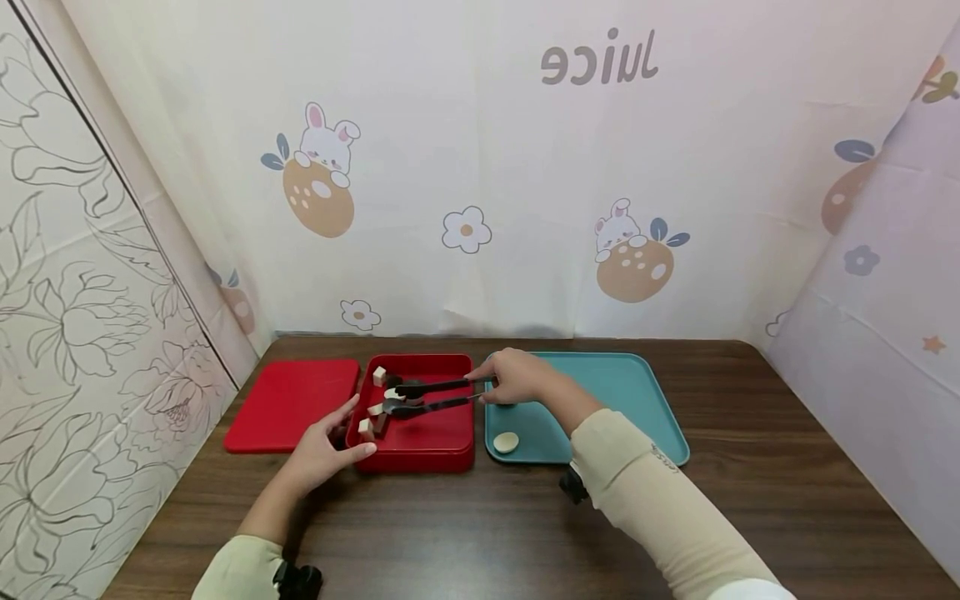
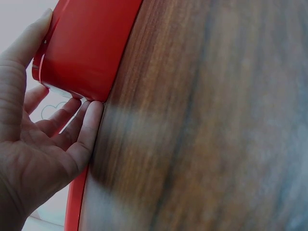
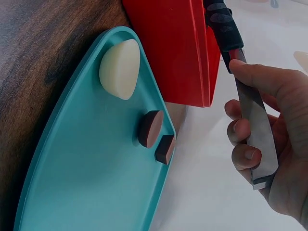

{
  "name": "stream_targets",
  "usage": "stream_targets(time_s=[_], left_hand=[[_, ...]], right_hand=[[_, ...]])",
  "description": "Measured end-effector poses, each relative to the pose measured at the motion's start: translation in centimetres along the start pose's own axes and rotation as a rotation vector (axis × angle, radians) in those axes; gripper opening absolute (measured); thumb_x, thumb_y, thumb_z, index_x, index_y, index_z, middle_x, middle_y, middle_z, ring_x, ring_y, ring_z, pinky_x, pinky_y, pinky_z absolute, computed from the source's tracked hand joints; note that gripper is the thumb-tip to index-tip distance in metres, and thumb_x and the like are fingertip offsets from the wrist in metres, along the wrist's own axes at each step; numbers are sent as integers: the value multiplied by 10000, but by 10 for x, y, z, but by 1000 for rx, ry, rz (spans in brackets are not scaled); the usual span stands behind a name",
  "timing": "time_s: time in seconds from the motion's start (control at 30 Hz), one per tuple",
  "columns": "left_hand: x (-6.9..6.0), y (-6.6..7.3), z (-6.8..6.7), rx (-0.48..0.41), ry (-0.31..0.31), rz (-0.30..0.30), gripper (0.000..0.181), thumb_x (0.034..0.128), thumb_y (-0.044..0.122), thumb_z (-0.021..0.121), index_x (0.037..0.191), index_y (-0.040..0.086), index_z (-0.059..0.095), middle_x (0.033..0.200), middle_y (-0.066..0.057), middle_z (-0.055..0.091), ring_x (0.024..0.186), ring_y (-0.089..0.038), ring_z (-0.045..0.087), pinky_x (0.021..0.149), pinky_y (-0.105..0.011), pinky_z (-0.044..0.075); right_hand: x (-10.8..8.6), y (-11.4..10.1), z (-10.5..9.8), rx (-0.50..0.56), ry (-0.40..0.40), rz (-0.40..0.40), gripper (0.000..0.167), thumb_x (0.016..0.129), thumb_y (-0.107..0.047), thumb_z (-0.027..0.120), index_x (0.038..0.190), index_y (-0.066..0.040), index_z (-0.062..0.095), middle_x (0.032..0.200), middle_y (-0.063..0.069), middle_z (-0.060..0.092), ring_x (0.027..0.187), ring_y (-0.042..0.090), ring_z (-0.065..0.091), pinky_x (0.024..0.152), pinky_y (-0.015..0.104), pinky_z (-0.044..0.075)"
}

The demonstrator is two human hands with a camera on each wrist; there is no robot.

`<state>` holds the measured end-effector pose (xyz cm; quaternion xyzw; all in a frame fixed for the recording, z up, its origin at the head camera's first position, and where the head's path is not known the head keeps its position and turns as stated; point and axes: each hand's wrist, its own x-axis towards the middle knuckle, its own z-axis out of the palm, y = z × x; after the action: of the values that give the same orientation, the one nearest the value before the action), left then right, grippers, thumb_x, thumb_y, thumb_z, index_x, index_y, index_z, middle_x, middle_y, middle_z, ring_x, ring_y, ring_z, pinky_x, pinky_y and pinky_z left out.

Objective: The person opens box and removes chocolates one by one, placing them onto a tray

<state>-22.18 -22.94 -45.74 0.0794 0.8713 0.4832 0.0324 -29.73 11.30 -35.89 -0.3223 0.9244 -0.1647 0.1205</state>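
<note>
My right hand [image 1: 517, 375] grips a pair of tongs [image 3: 257, 127] by its flat steel arms. The tongs' black tips reach over the left part of an open red box [image 1: 442, 433]. A whitish piece [image 1: 393, 393] shows between the tips; whether they pinch it cannot be told. Around it in the box lie small cream cubes [image 1: 366, 428] and dark brown pieces [image 1: 381, 425], resembling chocolates. My left hand [image 1: 318, 454] holds the box at its near left corner, thumb towards the front and fingers along the left side.
Right of the box stands a teal tray [image 1: 600, 408]. On it are a cream rounded piece [image 3: 120, 70], a round brown piece [image 3: 150, 128] and a brown block [image 3: 165, 148]. A red lid [image 1: 296, 408] lies left of the box. A patterned curtain hangs behind the wooden table [image 1: 465, 533].
</note>
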Motion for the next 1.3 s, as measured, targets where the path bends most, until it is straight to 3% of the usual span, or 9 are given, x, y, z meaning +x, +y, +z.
stream_targets(time_s=[0.23, 0.4, 0.57, 0.67, 0.93, 1.1, 1.3], left_hand=[[0, 0, 0, -2, 3, -1, 874, 819, 316, 797, 1534, 143, 327, 1422, -192, 476, 1172, -317, 518, 943, -509, 471], [0, 0, 0, -1, 3, -3, 869, 820, 310, 797, 1533, 143, 329, 1422, -195, 476, 1172, -318, 521, 947, -513, 467], [0, -1, 1, 0, 0, -3, 871, 823, 300, 795, 1536, 138, 322, 1427, -198, 469, 1174, -320, 514, 940, -513, 471], [-1, -2, 0, 0, -2, -1, 871, 825, 298, 794, 1536, 133, 319, 1431, -199, 466, 1176, -320, 517, 942, -514, 470], [1, -3, 0, -3, 2, 11, 871, 819, 309, 799, 1533, 136, 329, 1428, -192, 472, 1174, -318, 525, 955, -505, 459], [1, -4, 0, 2, 1, 13, 878, 817, 320, 799, 1533, 133, 327, 1420, -194, 478, 1170, -319, 526, 949, -494, 465], [1, -4, 0, -3, 0, 12, 875, 816, 315, 799, 1533, 137, 329, 1432, -189, 466, 1178, -321, 520, 949, -493, 470]], right_hand=[[7, -2, 2, -29, -8, 23, 405, 884, -205, 723, 1284, -191, 666, 500, -22, 460, 467, 105, 398, 487, 257, 338], [11, -5, 2, -64, -30, 46, 409, 891, -214, 715, 1296, -203, 656, 530, -13, 513, 494, 98, 429, 501, 260, 358], [14, -7, 4, -49, -35, 33, 400, 886, -188, 720, 1282, -167, 666, 770, 29, 687, 600, 106, 497, 577, 271, 424], [16, -8, 7, -51, -27, 19, 388, 880, -173, 725, 1264, -150, 678, 867, -7, 704, 649, 108, 513, 607, 274, 444], [19, -12, 11, -106, -20, 21, 400, 881, -188, 725, 1278, -184, 671, 613, -91, 585, 563, 86, 491, 548, 241, 417], [18, -11, 11, -96, -13, 0, 379, 900, -152, 704, 1278, -163, 668, 618, -76, 583, 548, 86, 467, 541, 234, 398], [15, -5, 13, -37, -5, -31, 362, 913, -118, 689, 1274, -108, 663, 730, 54, 675, 554, 102, 453, 564, 245, 389]])
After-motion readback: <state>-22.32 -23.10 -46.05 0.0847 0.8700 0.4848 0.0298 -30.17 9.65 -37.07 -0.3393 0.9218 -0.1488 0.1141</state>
